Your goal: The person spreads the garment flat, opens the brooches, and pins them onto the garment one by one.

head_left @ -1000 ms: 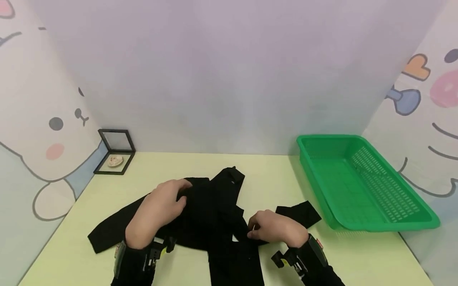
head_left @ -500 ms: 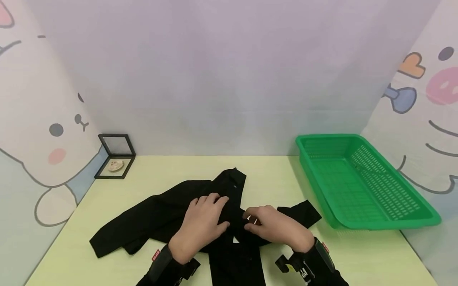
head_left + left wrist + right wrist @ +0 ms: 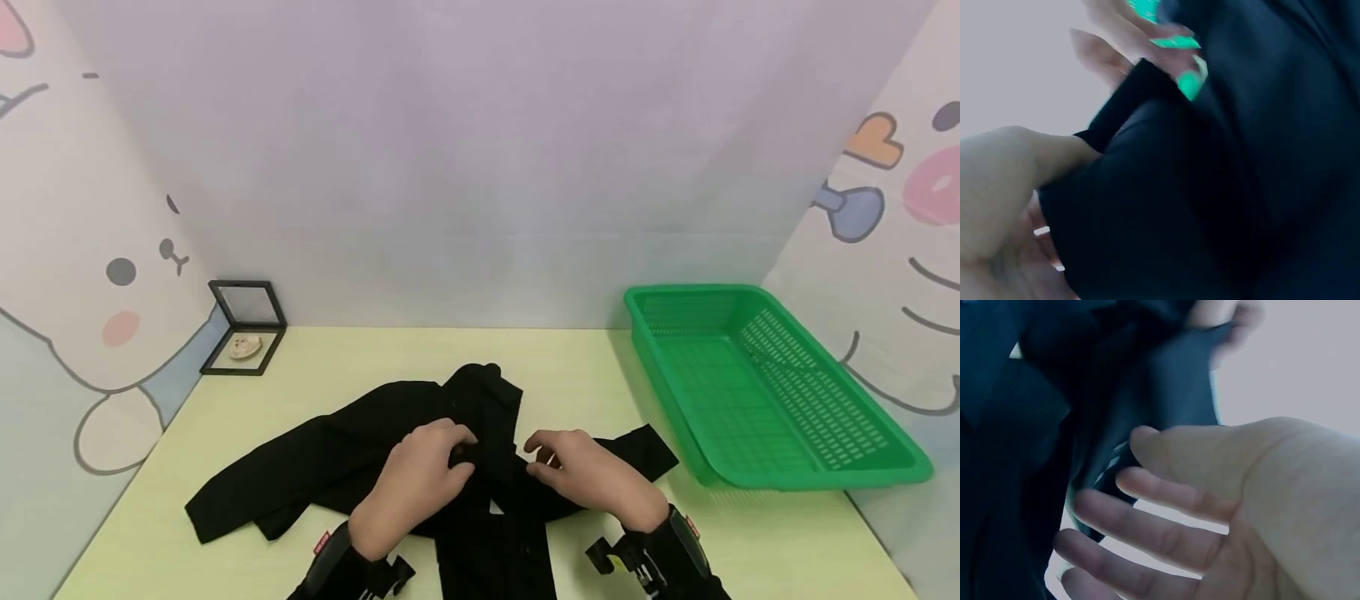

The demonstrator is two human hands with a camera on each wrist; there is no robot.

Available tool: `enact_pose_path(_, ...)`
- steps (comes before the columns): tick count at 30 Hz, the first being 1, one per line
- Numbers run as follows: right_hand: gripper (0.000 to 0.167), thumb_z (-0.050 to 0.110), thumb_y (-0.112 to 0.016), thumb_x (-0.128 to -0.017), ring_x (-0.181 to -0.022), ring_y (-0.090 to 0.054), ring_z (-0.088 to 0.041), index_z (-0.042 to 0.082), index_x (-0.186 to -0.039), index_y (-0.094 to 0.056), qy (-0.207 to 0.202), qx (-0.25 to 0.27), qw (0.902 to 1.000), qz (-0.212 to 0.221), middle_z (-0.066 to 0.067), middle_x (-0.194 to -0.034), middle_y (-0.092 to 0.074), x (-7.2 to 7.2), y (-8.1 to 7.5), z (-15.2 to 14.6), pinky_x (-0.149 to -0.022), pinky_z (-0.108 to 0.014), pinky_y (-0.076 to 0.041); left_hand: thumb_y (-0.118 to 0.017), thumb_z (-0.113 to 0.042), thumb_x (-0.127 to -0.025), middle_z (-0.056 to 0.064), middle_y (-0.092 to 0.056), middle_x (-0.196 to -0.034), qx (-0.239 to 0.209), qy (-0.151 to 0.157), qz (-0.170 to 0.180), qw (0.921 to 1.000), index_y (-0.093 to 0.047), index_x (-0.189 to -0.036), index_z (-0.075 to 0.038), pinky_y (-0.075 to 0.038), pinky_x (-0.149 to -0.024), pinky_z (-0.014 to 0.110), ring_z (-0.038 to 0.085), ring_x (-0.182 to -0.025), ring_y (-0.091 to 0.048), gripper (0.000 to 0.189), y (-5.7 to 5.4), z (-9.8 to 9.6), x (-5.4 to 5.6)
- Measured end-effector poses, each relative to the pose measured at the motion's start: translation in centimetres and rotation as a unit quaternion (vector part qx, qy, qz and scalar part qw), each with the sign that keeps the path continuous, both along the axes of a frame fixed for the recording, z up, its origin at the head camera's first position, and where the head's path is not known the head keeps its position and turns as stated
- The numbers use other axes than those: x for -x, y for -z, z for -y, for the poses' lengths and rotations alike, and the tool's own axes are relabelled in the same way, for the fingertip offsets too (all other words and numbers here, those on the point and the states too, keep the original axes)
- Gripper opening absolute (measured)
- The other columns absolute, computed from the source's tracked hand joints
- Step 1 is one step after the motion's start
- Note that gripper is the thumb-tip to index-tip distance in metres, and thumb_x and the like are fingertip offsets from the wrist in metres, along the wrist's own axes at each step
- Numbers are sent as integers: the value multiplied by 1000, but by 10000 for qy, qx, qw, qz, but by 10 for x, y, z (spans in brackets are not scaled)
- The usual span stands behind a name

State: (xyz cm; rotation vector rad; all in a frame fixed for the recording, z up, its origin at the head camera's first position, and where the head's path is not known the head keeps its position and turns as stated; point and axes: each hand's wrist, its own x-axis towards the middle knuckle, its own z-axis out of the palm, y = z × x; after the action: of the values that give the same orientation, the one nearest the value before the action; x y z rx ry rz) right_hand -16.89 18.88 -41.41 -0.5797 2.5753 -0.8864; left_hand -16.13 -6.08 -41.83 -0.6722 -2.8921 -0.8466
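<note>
One black garment (image 3: 322, 450) lies across the lower centre of the head view, its bottom cut off by the frame edge. Of two hands, the left hand (image 3: 416, 482) pinches its cloth, some fingers hidden beneath; the right hand (image 3: 588, 472), blurred at wrist, has loosely bent, released fingers. One green basket (image 3: 738, 392) stands at right.

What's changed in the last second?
The left hand has moved rightward across the black garment, nearer the right hand, and now seems to pinch it, the garment. The right hand's fingertips shifted slightly up the head view. The green basket and black hinged frame stayed put.
</note>
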Motion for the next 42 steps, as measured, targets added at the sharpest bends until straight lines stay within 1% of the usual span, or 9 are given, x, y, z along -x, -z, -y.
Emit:
enact_pose_path(10,83,13,-75,-94,-111,-64,-34,12,-163,-28,978,202,9945,-325,-21,-149,-53,4,9,-9,-87,-45,-53,-72,-6,-94,-6,-76,-114,-2320,885,385,9679,-78,-113,-19,-58,-91,30,11,-105,-72,24,-38,0,-13)
enact_pose_path(15,49,8,-71,-97,-104,-68,-30,8,-143,-56,522,280,9949,-819,-15,-132,-66,4,10,-14,-84,-40,-57,-72,-6,-94,-4,-79,-108,-2751,850,474,9565,-80,-110,-18,-61,-83,28,8,-95,-74,22,-53,5,-4)
enact_pose_path(20,18,17,-63,-104,-96,-73,-23,11,-118,-71,493,350,9930,-1010,-3,-109,-75,4,11,-17,-77,-30,-59,-65,-6,-97,5,-80,-104,-3155,-92,966,9440,-79,-114,-10,-56,-79,22,2,-75,-66,23,-54,24,23)
enact_pose_path(23,23,24,-63,-104,-97,-72,-22,8,-119,-70,594,358,9940,-841,-3,-108,-75,4,11,-17,-76,-30,-58,-62,-10,-101,7,-79,-106,-3669,-849,1469,9147,-75,-122,-2,-55,-74,20,0,-68,-61,27,-48,44,43)
enact_pose_path(26,27,24,-65,-103,-96,-71,-23,5,-120,-70,441,322,9966,-613,-4,-107,-74,2,13,-18,-76,-31,-57,-61,-17,-104,-1,-78,-97,-4291,-1491,1955,8692,-71,-125,4,-56,-69,21,2,-66,-61,32,-42,66,58)
enact_pose_path(31,26,20,-67,-101,-91,-72,-23,2,-120,-69,82,225,9995,-187,-6,-103,-74,1,18,-19,-74,-34,-57,-55,-29,-108,-8,-63,-116,-4988,-1920,2548,8059,-56,-144,-1,-55,-75,24,4,-90,-62,46,-32,97,72)
enact_pose_path(35,25,19,-67,-100,-88,-72,-23,2,-119,-69,-14,228,9995,200,-5,-98,-75,-1,23,-19,-72,-36,-56,-46,-31,-112,1,-48,-147,-5263,-1877,2764,7820,-36,-160,-11,-53,-88,25,6,-115,-57,53,-20,113,74)
enact_pose_path(38,26,22,-68,-100,-88,-71,-22,3,-118,-69,-60,226,9992,311,-3,-96,-74,-3,25,-18,-72,-35,-55,-43,-29,-113,9,-36,-162,-4999,-1809,2860,7973,-27,-164,-17,-51,-98,29,16,-132,-52,56,-11,119,71)
enact_pose_path(42,33,32,-71,-99,-92,-70,-21,6,-120,-71,-313,289,9973,604,-2,-101,-73,-6,22,-16,-75,-34,-55,-48,-27,-111,22,-22,-169,-3905,-1597,2844,8609,-19,-166,-15,-47,-110,46,36,-149,-38,64,0,121,61)
